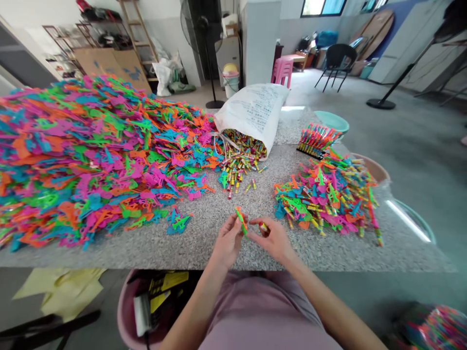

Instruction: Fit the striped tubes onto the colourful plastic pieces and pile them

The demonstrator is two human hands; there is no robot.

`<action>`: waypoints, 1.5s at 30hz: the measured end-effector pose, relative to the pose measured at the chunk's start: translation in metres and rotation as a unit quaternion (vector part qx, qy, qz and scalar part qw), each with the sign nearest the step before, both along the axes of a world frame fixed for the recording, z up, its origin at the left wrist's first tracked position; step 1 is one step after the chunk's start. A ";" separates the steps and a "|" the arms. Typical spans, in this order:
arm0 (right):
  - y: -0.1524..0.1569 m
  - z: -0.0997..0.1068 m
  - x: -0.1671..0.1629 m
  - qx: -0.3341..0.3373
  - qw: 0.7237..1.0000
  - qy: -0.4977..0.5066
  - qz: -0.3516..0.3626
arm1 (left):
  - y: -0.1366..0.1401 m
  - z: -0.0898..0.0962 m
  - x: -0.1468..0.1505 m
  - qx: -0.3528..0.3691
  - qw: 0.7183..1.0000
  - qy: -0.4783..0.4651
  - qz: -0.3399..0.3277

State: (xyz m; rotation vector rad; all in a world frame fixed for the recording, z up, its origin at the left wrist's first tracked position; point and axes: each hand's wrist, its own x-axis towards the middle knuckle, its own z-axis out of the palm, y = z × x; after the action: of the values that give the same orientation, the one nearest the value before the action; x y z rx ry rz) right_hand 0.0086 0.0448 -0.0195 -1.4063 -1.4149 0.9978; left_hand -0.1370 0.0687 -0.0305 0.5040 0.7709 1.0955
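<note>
Close to the table's front edge, my left hand [229, 239] pinches a green and orange plastic toy piece [241, 221] between thumb and fingers. My right hand [274, 237] is beside it, its thumb and forefinger reaching to the piece. Curled into that right hand is a small yellow and red tube [263, 227]. A few loose tubes [251, 185] lie on the table beyond my hands. A white woven sack [255, 109] spills many more of them. Flat pink, orange, green and blue plastic pieces form a large heap [105, 150] on the left.
On the right lies a smaller pile of pieces joined with tubes [328, 192], behind which a black rack [315, 143] holds upright ones. A pink tub [126, 311] stands under the granite table [204, 255]. A teal basin [332, 120] and brown tub [374, 167] are past the right edge.
</note>
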 end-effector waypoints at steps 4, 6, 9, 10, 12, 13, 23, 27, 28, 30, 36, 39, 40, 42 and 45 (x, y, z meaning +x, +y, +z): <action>-0.008 0.001 -0.015 0.093 0.992 -0.070 -0.043 | -0.005 0.007 0.014 -0.006 0.997 -0.076 -0.013; -0.010 0.001 -0.016 0.085 0.995 -0.051 -0.006 | -0.006 0.011 0.015 -0.020 0.997 -0.078 -0.013; -0.010 0.004 -0.007 0.023 0.997 0.024 0.069 | -0.003 0.016 0.009 -0.030 0.999 -0.013 0.018; -0.009 0.006 -0.003 0.006 0.997 0.036 0.070 | -0.002 0.018 0.006 -0.028 0.999 0.009 0.026; -0.008 0.008 0.007 0.007 0.999 0.019 0.036 | 0.000 0.021 -0.001 -0.017 0.999 0.038 0.017; -0.008 0.010 0.010 0.025 1.000 -0.004 0.016 | 0.000 0.022 -0.003 -0.010 0.999 0.049 0.005; -0.020 0.018 0.000 0.084 0.995 -0.039 -0.029 | -0.012 0.025 0.007 0.057 0.988 0.121 0.080; -0.023 0.013 -0.004 0.078 0.996 -0.021 -0.036 | -0.015 0.024 0.012 0.068 0.988 0.121 0.068; -0.023 0.012 -0.004 0.069 0.997 -0.004 -0.040 | -0.015 0.024 0.013 0.074 0.988 0.119 0.062; -0.022 0.010 -0.005 0.037 0.996 0.053 -0.056 | -0.017 0.024 0.016 0.081 0.987 0.119 0.064; -0.021 0.015 -0.006 -0.009 0.993 0.095 -0.063 | -0.020 0.026 0.024 0.068 0.991 0.103 0.041; -0.021 0.019 -0.003 0.022 0.995 0.069 -0.075 | -0.018 0.026 0.021 0.099 0.983 0.153 -0.007; -0.022 0.019 -0.001 0.028 0.995 0.063 -0.076 | -0.017 0.027 0.020 0.111 0.978 0.176 -0.023; -0.023 0.017 0.002 0.035 0.995 0.052 -0.077 | -0.015 0.029 0.016 0.128 0.969 0.206 -0.049; -0.025 0.013 0.004 0.059 0.993 0.030 -0.097 | -0.014 0.033 0.012 0.141 0.962 0.227 -0.057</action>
State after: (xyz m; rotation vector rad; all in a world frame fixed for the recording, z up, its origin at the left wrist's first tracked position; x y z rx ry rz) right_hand 0.0129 0.0198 -0.0067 -1.3846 -1.2457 0.8117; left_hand -0.1246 0.0546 0.0024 1.0551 0.9741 0.9962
